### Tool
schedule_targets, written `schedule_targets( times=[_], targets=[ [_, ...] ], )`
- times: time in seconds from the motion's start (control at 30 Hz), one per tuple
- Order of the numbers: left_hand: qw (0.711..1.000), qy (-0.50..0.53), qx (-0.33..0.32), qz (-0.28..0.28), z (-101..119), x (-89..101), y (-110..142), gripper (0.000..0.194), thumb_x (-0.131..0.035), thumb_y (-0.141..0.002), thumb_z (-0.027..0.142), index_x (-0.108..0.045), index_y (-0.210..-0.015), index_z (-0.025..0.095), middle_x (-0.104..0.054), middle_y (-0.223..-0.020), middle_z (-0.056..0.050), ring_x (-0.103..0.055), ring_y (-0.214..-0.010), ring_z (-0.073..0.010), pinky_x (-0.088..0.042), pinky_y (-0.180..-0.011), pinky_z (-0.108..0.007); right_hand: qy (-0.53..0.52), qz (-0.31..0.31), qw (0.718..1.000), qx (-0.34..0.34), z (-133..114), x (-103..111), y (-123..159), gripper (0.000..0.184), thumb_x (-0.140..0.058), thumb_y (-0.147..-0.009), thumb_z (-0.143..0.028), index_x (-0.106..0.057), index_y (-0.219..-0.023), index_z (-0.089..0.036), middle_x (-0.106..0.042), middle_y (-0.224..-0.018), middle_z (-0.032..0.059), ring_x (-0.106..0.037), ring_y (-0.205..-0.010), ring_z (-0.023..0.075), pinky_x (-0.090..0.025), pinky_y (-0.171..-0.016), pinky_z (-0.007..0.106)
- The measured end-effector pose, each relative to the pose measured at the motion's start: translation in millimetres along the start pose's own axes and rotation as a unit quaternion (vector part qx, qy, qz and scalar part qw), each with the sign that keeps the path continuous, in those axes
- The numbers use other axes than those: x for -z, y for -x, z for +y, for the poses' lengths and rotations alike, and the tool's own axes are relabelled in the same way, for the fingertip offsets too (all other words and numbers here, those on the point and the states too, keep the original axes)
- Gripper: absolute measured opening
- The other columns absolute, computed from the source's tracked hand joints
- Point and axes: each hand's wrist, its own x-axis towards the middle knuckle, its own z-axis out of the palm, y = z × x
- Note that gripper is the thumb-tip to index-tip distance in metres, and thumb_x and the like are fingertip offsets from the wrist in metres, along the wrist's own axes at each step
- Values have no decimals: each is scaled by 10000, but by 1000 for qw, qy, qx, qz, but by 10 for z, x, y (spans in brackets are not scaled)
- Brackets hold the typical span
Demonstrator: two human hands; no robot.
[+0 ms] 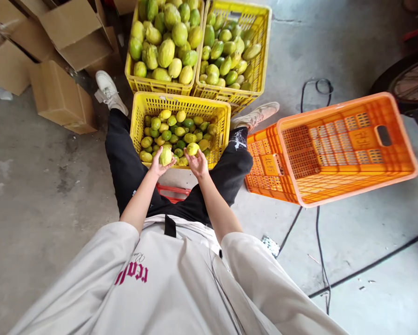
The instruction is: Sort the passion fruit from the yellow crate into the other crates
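Note:
My left hand (157, 167) is closed around a yellow-green lemon (165, 157), its top side showing. In my right hand (199, 164) is a second, yellower lemon (192, 149), resting on the fingers. Both hands are side by side over the near edge of a yellow plastic crate (224, 111) that stands between my legs. Many loose lemons (167, 135), from dark green to yellow, lie inside this crate. The undersides of the held lemons are hidden by my fingers.
Beyond stand two more yellow crates, a left one (130, 80) and a right one (266, 42), with larger-looking green-yellow fruit. An orange crate (360, 139) lies tilted on the right. Cardboard boxes (60, 93) crowd the upper left; black cables (320, 251) cross the floor near a wheel (409, 81).

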Motion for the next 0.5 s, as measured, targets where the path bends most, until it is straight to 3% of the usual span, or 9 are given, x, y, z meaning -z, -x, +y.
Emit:
schedule_targets(
  times=[0.1,0.23,0.3,0.4,0.5],
  targets=[
    [1000,10,-7,22,-6,25,-34,354,-517,-1072,473,-681,-1152,170,-755,-857,-88,-799,-906,-257,-674,-827,-383,16,-2,999,-32,23,2,13,184,-646,-1027,-402,-675,-1095,-233,-752,-803,-8,-713,-724,162,-668,-883,328],
    [1000,15,-4,17,-29,54,-112,290,-526,-1024,357,-688,-1151,153,-800,-1029,-153,-776,-1121,-346,-657,-911,-504,15,12,998,-55,50,16,-11,134,-656,-1018,-346,-661,-1053,-217,-757,-820,15,-739,-795,179,-667,-779,287],
    [1000,14,-8,22,-53,55,-151,207,-563,-990,278,-690,-1093,153,-801,-1032,-142,-774,-1122,-334,-646,-939,-511,17,29,997,-72,65,20,-38,91,-677,-991,-282,-640,-1047,-221,-771,-890,38,-757,-851,183,-649,-735,248],
    [998,2,-31,46,-92,39,-190,48,-624,-950,150,-664,-966,171,-773,-910,-69,-783,-1011,-250,-632,-965,-439,22,61,995,-72,84,33,-59,168,-702,-942,-223,-608,-1077,-254,-753,-932,17,-757,-855,171,-629,-725,228],
    [997,-18,-49,60,-117,5,-190,110,-688,-932,86,-642,-917,185,-739,-833,-12,-749,-816,-165,-628,-880,-337,18,72,996,-50,83,50,-32,301,-649,-901,-193,-611,-1185,-284,-735,-955,-5,-765,-915,191,-653,-835,304]
  ],
)
